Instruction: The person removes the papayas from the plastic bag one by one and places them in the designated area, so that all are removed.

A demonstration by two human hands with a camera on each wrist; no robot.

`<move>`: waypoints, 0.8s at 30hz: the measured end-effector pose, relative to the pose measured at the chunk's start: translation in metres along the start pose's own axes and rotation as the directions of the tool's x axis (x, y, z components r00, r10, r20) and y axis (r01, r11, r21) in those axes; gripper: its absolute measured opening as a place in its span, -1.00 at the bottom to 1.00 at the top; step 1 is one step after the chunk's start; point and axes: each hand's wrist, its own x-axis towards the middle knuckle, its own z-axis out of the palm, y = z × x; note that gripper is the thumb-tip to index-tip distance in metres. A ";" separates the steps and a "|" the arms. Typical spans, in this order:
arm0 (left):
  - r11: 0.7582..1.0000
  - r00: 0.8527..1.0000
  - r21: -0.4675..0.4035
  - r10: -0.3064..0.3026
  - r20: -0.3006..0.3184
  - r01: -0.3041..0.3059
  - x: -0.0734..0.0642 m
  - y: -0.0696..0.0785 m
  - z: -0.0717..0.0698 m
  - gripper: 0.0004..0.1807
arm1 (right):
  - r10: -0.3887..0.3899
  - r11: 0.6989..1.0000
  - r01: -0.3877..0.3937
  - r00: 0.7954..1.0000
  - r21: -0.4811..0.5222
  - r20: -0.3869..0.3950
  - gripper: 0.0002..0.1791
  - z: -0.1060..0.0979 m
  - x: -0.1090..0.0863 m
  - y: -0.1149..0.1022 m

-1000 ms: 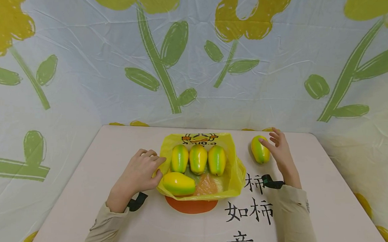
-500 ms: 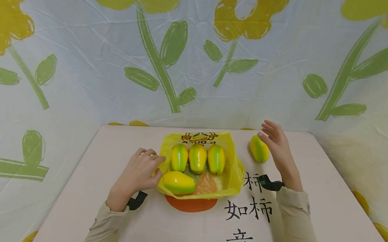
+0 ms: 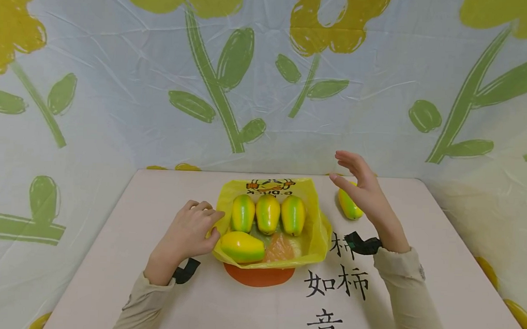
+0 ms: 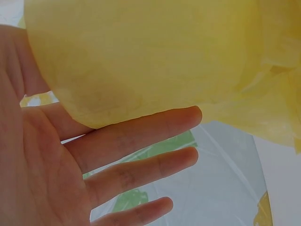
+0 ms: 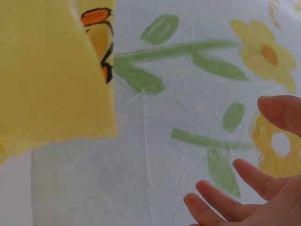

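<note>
My left hand (image 3: 196, 230) rests at the left rim of a yellow plastic bag (image 3: 319, 244), its thumb and index finger apart there. In the left wrist view the bag (image 4: 141, 56) hides part of that thumb and index finger, and the other fingers (image 4: 146, 134) are straight. Three papayas (image 3: 268, 214) stand in a row in the bag, and one papaya (image 3: 242, 247) lies across the front left. Over at the right, another papaya (image 3: 349, 205) sits on the table, partly covered by my raised right hand (image 3: 363, 192). Nothing is between the right hand's spread fingers.
The pale table (image 3: 134, 257) carries black written characters (image 3: 338, 283) and an orange-red printed shape (image 3: 259, 276) just before the bag. A flower-print cloth (image 3: 139, 107) hangs behind the table and at its sides. Orange-coloured material (image 3: 280, 248) shows inside the bag's front.
My right hand has lifted off the papaya at the right and moved up and left, with that papaya staying on the table. The left hand stays at the bag's rim.
</note>
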 end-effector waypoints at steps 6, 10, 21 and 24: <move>1.000 1.000 0.005 0.002 0.002 -0.002 0.001 0.000 0.000 -0.65 | -0.074 0.995 0.078 0.995 -0.058 0.074 -0.37 0.005 0.011 -0.020; 1.000 1.000 0.007 0.002 0.003 -0.002 0.000 0.001 0.000 -0.65 | -0.124 0.987 0.134 0.986 -0.092 0.112 -0.39 0.012 0.020 -0.037; 1.000 1.000 0.001 -0.011 0.015 0.011 -0.001 0.000 -0.001 -0.64 | -0.320 0.928 0.350 0.924 -0.127 0.210 -0.45 0.045 0.042 -0.065; 1.000 1.000 0.002 -0.008 0.013 0.008 0.000 0.000 0.000 -0.64 | -0.415 0.888 0.447 0.880 -0.106 0.230 -0.49 0.055 0.047 -0.069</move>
